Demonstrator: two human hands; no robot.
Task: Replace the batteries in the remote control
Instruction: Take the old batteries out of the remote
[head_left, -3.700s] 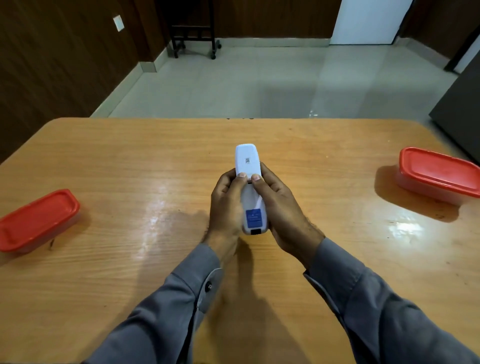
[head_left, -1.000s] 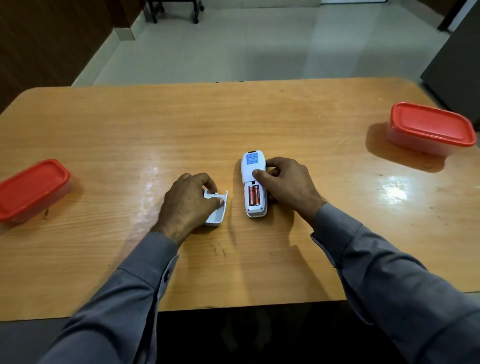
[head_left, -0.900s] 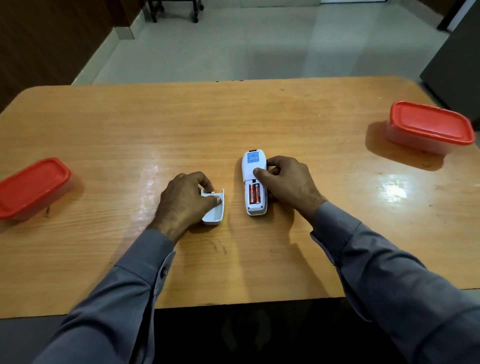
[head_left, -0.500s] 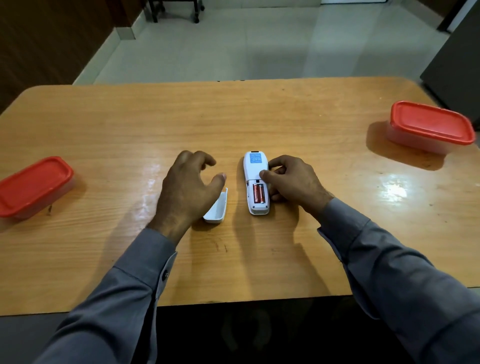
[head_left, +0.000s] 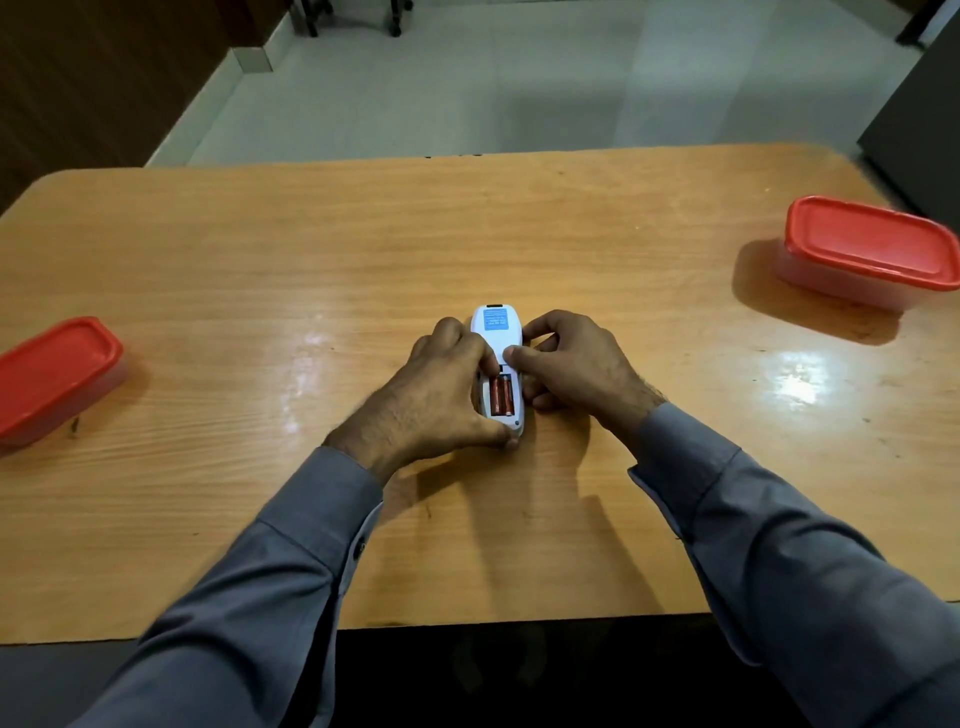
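The left hand (head_left: 431, 400) hides the remote (head_left: 497, 332)'s left edge; both hands curl around it, the right hand (head_left: 576, 369) pinching beside the exposed batteries (head_left: 502, 395).

Both my arms come up from the bottom corners of the frame in grey sleeves and meet just below the middle of the picture. My left hand (head_left: 431, 402) lies palm down, its back facing up, the fingers curled over toward the right and the thumb stretched low along the bottom, its tip at the lowest point of the hand. My right hand (head_left: 576, 371) sits just beside it on the right, knuckles up, fingers bent inward, the thumb pointing left toward my left fingers. The fingertips of the two hands almost meet. Both wrists are low, cuffs buttoned.
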